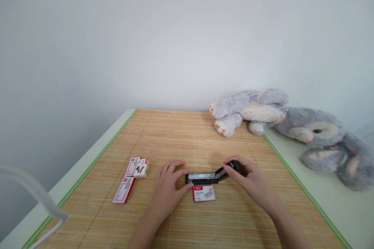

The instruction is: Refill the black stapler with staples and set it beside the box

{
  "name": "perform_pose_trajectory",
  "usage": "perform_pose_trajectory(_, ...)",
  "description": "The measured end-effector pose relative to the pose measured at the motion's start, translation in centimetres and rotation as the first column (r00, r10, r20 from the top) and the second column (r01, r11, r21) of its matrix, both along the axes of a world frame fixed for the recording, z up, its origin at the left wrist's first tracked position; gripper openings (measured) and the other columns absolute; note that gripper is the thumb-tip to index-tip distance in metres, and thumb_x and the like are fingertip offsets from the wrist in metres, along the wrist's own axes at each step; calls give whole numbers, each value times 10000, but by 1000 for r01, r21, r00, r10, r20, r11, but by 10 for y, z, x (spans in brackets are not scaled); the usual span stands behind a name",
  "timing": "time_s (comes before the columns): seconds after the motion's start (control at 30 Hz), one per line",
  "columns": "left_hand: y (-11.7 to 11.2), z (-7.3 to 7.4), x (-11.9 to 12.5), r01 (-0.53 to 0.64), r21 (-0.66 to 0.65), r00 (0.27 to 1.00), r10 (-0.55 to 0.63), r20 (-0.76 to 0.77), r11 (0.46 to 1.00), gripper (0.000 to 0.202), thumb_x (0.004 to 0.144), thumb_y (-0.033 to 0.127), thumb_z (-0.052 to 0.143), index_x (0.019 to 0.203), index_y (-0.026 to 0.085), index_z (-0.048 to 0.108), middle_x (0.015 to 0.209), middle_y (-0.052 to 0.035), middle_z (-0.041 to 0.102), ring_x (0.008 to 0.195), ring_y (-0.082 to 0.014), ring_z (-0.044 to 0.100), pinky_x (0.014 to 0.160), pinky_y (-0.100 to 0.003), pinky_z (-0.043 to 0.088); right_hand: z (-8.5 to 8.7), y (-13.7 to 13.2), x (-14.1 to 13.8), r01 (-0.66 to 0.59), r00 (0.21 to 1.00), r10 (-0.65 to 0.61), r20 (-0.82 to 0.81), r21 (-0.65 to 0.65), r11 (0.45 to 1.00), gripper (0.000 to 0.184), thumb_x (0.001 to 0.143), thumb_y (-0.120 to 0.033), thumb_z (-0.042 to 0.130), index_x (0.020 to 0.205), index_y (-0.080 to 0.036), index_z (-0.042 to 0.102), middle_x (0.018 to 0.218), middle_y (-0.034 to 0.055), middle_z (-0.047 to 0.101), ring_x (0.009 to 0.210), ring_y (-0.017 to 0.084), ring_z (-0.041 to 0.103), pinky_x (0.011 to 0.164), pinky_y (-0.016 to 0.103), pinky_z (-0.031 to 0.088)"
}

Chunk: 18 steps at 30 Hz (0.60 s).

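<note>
A black stapler [202, 181] lies on the bamboo mat with its top arm swung up and back to the right, baring the silvery staple channel. Thumb and index finger of my left hand [168, 186] pinch the base at its left end. My right hand [248, 177] grips the raised top arm between thumb and fingers. Just below the base, a small red and white staple box [204, 194] lies flat, close to my left thumb. Whether staples sit in the channel is too small to tell.
Left of my hands lie two red and white boxes [124, 190] and a smaller white box [142, 168] with a dark clip picture. A grey plush toy [264, 112] rests at the back right. A white curved cable or bar [35, 190] crosses the lower left. The bamboo mat [175, 136] has green edges.
</note>
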State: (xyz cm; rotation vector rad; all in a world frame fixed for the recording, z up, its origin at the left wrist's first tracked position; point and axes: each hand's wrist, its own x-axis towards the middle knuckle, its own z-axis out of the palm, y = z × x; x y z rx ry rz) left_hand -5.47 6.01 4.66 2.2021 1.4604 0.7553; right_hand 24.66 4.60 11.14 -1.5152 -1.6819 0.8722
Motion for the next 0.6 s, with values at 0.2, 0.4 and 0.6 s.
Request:
perform_pose_trajectory(0.2,-1,2,0,-2,-9,1000,2,1,1000,307,866,374,819,1165,403,757,1411,-7,629,1348,-280,526,1141,-515,409,25,8,-47,-151,959,122,254,99,984,167,976,-388,653,916,-240,698,716,-39,626,639,139,515,594,274,343)
perform_pose_trajectory(0.4,-3,4,2,-9,-20,1000,9,5,1000,319,845,367,839,1151,407,761,1409,-7,633,1357,-284,520,1143,-513,406,24,12,-69,-206,911,152,384,103,973,165,945,-350,683,831,-237,644,729,-39,633,649,135,532,589,263,290)
perform_pose_trajectory(0.6,-1,4,1,-8,-7,1000,8,11,1000,311,850,370,831,1150,408,762,1409,-9,637,1359,-292,522,1140,-521,407,17,14,-86,-225,873,153,462,103,969,157,915,-330,716,817,-236,638,808,-20,710,709,147,603,620,263,298)
